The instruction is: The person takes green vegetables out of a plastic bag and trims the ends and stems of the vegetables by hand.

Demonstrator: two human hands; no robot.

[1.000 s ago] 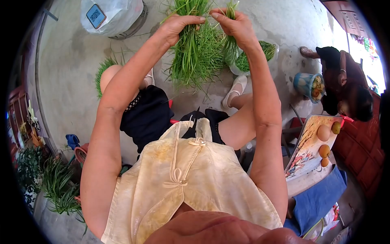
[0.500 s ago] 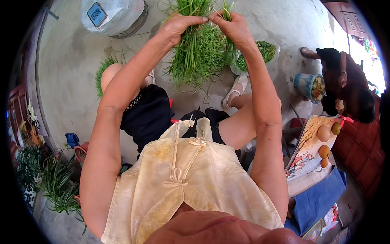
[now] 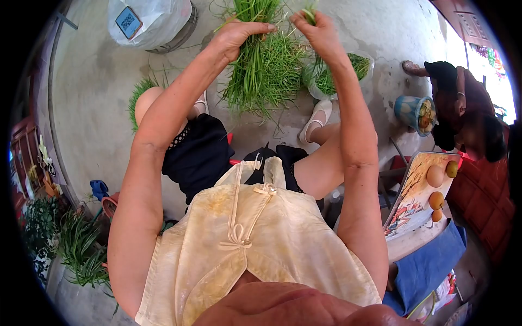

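Note:
My left hand [image 3: 236, 39] is wrapped round a thick bunch of chives [image 3: 251, 60], thumb stretched across the stems. To its right, my right hand [image 3: 319, 37] is closed on a small bundle of chives [image 3: 310, 15], whose pale ends poke out above the fingers. A gap separates the two hands. Below them, a loose heap of cut chives [image 3: 280, 81] lies on the concrete floor. Beneath my right forearm, a clear plastic bag [image 3: 371, 69] holds more chives.
A bin with a white plastic cover [image 3: 155, 30] carries a QR-code card [image 3: 129, 23]. On the right, another person [image 3: 473, 103] bends near a blue bucket [image 3: 405, 111] of scraps. A patterned board [image 3: 410, 185] bears several round fruits. Potted plants [image 3: 81, 250] stand left.
My right hand has moved to the right with its small bundle, away from my left hand, which it was meeting before. The left hand keeps its grip on the bunch.

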